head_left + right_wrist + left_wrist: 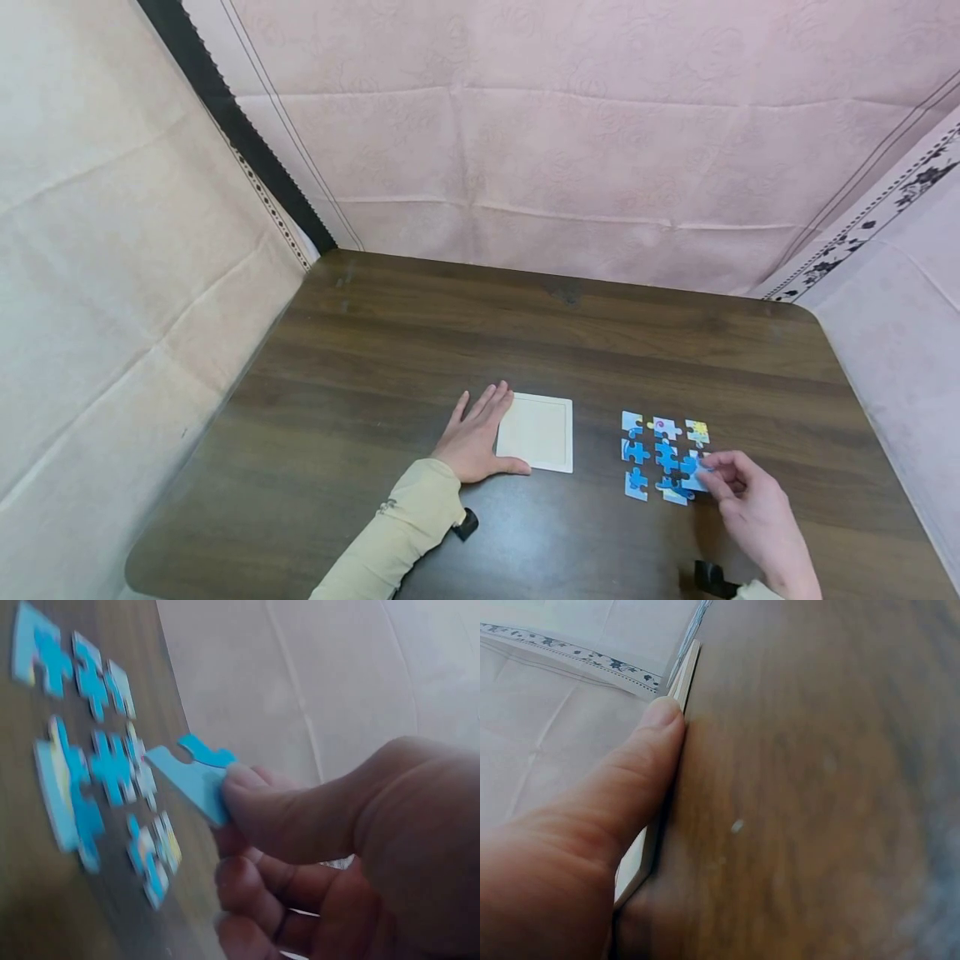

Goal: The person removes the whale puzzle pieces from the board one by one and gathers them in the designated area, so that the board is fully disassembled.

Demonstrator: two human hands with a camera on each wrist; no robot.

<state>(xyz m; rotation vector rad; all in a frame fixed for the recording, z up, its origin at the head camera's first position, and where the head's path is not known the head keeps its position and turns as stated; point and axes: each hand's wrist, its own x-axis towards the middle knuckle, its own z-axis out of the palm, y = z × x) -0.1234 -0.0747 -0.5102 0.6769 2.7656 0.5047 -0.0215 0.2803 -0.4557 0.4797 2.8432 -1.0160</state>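
In the head view, a square white puzzle tray (537,433) with a raised border lies flat on the table. My left hand (472,442) rests at its left side, fingers fairly straight. The left thumb touches the tray's near edge, as the left wrist view also shows. Between right thumb and fingers, my right hand (761,504) pinches a light-blue jigsaw piece (196,786), raised off the table and tilted. Several other jigsaw pieces (666,455), mostly blue with some white and yellow, lie in loose rows just left of this hand.
The brown wooden table (360,367) has rounded corners. Pale cloth (525,150) hangs behind it and at both sides. Bare wood separates the tray from the loose pieces. A black strap piece (712,579) shows at the right wrist.
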